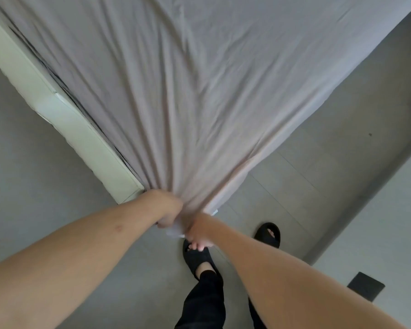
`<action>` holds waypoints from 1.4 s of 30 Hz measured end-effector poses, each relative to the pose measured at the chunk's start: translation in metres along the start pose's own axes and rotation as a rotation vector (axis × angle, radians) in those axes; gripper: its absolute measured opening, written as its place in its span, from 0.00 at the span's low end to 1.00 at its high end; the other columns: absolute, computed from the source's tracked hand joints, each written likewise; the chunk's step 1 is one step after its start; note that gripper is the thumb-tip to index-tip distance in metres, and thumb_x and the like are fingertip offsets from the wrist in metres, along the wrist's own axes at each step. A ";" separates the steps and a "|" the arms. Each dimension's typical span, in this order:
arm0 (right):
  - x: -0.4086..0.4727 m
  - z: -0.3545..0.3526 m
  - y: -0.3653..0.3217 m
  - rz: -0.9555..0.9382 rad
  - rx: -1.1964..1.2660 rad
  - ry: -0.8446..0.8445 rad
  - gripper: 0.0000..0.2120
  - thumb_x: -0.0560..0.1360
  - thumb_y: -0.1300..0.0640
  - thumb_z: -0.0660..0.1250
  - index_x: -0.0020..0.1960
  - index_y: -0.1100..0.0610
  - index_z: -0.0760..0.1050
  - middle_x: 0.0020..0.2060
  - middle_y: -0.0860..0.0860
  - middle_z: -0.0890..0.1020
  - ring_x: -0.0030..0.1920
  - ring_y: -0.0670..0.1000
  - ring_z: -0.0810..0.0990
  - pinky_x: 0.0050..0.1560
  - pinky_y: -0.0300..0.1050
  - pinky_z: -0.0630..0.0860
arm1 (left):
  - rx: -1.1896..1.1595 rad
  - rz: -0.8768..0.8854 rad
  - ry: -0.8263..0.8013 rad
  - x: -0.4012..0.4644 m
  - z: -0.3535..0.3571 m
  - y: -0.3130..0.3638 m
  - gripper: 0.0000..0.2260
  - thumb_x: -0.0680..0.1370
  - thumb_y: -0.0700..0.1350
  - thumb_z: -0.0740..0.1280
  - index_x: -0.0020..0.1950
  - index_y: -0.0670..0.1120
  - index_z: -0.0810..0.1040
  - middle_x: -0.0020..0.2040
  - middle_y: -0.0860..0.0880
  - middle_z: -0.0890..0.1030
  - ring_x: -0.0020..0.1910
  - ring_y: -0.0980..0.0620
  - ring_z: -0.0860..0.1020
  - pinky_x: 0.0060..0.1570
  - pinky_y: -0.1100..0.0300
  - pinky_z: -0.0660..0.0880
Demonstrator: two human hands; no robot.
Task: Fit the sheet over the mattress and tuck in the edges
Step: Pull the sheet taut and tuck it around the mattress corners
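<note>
1. Two bare forearms fill the lower part of the frame, one entering from the lower left and one from the lower right, and they meet just below the centre.
2. At the end of the lower-left forearm, the left hand [167, 208] is curled into a fist, its fingers pressed together around a gathered corner of the pale grey-lilac cotton sheet [199, 91].
3. Touching it on the right, the right hand [198, 233] grips the same bunch of cloth from below; its fingertips [201, 246] are curled tightly together under the fabric.
4. From that gripped corner the sheet fans upward across most of the frame, with long folds radiating toward the upper left and upper right.
5. Along the left of the frame, a cream-coloured mattress side [64, 115] runs diagonally from the upper left down to the hands, with the sheet's edge lying along its top.
6. Below the hands, two feet in black open-toed slippers [268, 236] stand on the grey tiled floor [318, 186], with black trouser legs [204, 302] visible at the bottom centre.
7. A small dark rectangular object [365, 288] lies on the floor at the lower right; what it is cannot be told.
</note>
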State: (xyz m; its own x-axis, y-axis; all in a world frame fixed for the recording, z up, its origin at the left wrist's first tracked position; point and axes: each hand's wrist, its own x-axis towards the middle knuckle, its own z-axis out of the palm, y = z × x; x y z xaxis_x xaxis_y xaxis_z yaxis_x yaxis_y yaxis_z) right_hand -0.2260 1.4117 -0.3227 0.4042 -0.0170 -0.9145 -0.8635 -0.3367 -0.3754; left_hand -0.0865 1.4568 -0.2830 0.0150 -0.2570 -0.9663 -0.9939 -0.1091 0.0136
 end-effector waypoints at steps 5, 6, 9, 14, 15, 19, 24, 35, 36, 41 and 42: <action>0.004 0.022 0.005 -0.005 -0.168 0.018 0.18 0.82 0.48 0.63 0.68 0.57 0.74 0.58 0.52 0.81 0.43 0.54 0.77 0.44 0.44 0.70 | -0.367 0.051 0.011 0.002 -0.019 0.000 0.09 0.72 0.41 0.70 0.31 0.46 0.78 0.28 0.49 0.78 0.25 0.49 0.74 0.31 0.61 0.70; 0.002 0.015 0.007 0.034 -0.220 0.061 0.17 0.83 0.49 0.63 0.68 0.56 0.75 0.58 0.51 0.81 0.47 0.54 0.79 0.44 0.44 0.70 | -0.382 0.065 0.093 0.003 -0.030 -0.002 0.09 0.72 0.42 0.70 0.32 0.47 0.77 0.28 0.48 0.77 0.26 0.49 0.72 0.29 0.63 0.67; 0.000 -0.013 0.029 0.104 -0.106 0.105 0.12 0.82 0.57 0.62 0.64 0.58 0.77 0.44 0.51 0.80 0.37 0.52 0.73 0.35 0.42 0.66 | -0.401 0.092 0.329 0.005 -0.067 -0.001 0.08 0.73 0.44 0.68 0.34 0.46 0.76 0.31 0.46 0.74 0.31 0.48 0.69 0.32 0.58 0.65; -0.001 -0.064 0.071 0.151 0.658 0.384 0.15 0.80 0.60 0.60 0.63 0.61 0.78 0.57 0.59 0.82 0.49 0.56 0.79 0.55 0.52 0.80 | -0.422 0.104 0.650 0.026 -0.135 0.015 0.04 0.74 0.44 0.66 0.41 0.46 0.78 0.39 0.51 0.80 0.39 0.49 0.78 0.37 0.59 0.71; -0.001 -0.074 0.078 0.148 0.737 0.396 0.16 0.80 0.60 0.60 0.64 0.61 0.78 0.58 0.59 0.82 0.50 0.55 0.79 0.59 0.54 0.80 | -0.383 0.124 0.700 0.030 -0.147 0.021 0.03 0.74 0.45 0.66 0.41 0.47 0.77 0.40 0.53 0.80 0.41 0.49 0.79 0.39 0.58 0.73; 0.001 -0.101 0.102 0.065 1.039 0.457 0.17 0.80 0.64 0.58 0.66 0.59 0.78 0.55 0.54 0.82 0.54 0.54 0.80 0.57 0.49 0.77 | 0.025 0.343 0.832 0.064 -0.183 0.051 0.04 0.73 0.41 0.65 0.40 0.50 0.75 0.42 0.52 0.76 0.44 0.47 0.75 0.43 0.56 0.70; 0.017 -0.094 0.117 0.040 1.519 0.462 0.19 0.79 0.64 0.59 0.65 0.53 0.78 0.59 0.51 0.83 0.59 0.53 0.81 0.56 0.50 0.78 | 0.691 0.430 0.628 0.100 -0.201 0.079 0.11 0.70 0.38 0.65 0.46 0.50 0.81 0.46 0.51 0.82 0.56 0.48 0.77 0.75 0.50 0.59; 0.065 -0.075 0.049 0.062 1.845 0.626 0.15 0.80 0.59 0.54 0.53 0.54 0.80 0.47 0.50 0.83 0.48 0.50 0.79 0.42 0.43 0.73 | 1.192 0.219 0.142 0.122 -0.207 0.127 0.12 0.81 0.48 0.60 0.61 0.53 0.78 0.65 0.52 0.80 0.66 0.49 0.76 0.70 0.51 0.63; 0.069 -0.073 0.045 0.080 1.853 0.661 0.16 0.79 0.59 0.54 0.56 0.54 0.80 0.50 0.51 0.84 0.51 0.52 0.80 0.45 0.44 0.75 | 1.212 0.188 0.101 0.124 -0.206 0.131 0.13 0.80 0.49 0.59 0.62 0.54 0.77 0.66 0.51 0.79 0.66 0.47 0.76 0.71 0.49 0.63; 0.082 -0.064 0.047 0.159 1.845 0.815 0.16 0.75 0.61 0.56 0.57 0.56 0.78 0.51 0.53 0.83 0.54 0.57 0.80 0.52 0.51 0.76 | 1.194 0.212 0.056 0.143 -0.207 0.134 0.16 0.76 0.52 0.61 0.60 0.50 0.80 0.62 0.48 0.80 0.59 0.44 0.80 0.63 0.48 0.75; 0.083 -0.065 0.047 0.151 1.830 0.817 0.16 0.75 0.60 0.56 0.58 0.56 0.78 0.51 0.53 0.83 0.54 0.58 0.80 0.56 0.53 0.77 | 1.198 0.237 0.097 0.148 -0.207 0.130 0.18 0.76 0.53 0.62 0.62 0.49 0.80 0.63 0.48 0.80 0.61 0.44 0.79 0.62 0.49 0.75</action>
State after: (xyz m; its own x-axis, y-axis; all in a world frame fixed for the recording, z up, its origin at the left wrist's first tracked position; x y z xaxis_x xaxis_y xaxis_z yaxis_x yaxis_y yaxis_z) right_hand -0.2133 1.3338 -0.4065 -0.1266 -0.4682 -0.8745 0.0877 0.8729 -0.4800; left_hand -0.1906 1.2054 -0.3712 -0.2226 -0.2267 -0.9482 -0.4439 0.8895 -0.1084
